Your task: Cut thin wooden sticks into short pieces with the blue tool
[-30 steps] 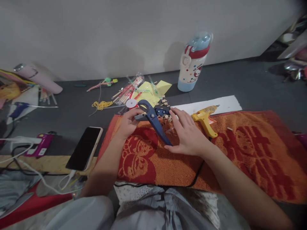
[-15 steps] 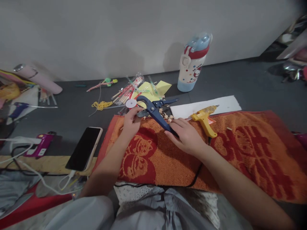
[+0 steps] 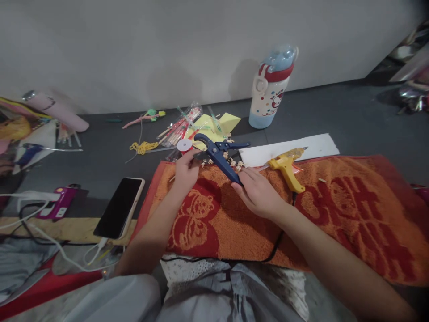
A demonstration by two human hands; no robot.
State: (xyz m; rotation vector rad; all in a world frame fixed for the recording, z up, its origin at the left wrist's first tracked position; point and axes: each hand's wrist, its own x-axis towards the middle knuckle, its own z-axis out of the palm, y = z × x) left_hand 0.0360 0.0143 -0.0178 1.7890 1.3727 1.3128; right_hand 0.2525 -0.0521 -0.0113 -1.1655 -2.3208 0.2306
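My right hand (image 3: 258, 192) grips the lower handle of a blue cutter (image 3: 217, 154) over the far edge of an orange and red towel (image 3: 335, 210). The cutter's other handle sticks out to the right, so the tool stands spread apart. My left hand (image 3: 185, 172) is closed at the cutter's jaw end, pinching something small that I cannot make out. Several small cut wooden bits (image 3: 234, 164) lie under the cutter.
A yellow glue gun (image 3: 286, 166) lies on the towel by a white paper strip (image 3: 288, 150). A water bottle (image 3: 271, 87) stands at the back. Packed sticks (image 3: 179, 127), yellow paper (image 3: 214, 127), a small tape roll (image 3: 184, 145) and yellow string (image 3: 144, 146) lie behind. A black phone (image 3: 119, 208) and cables sit left.
My right hand slid from lying flat over the cutter to gripping its lower handle. The handles have spread apart, and my left hand has stayed at the jaw end.
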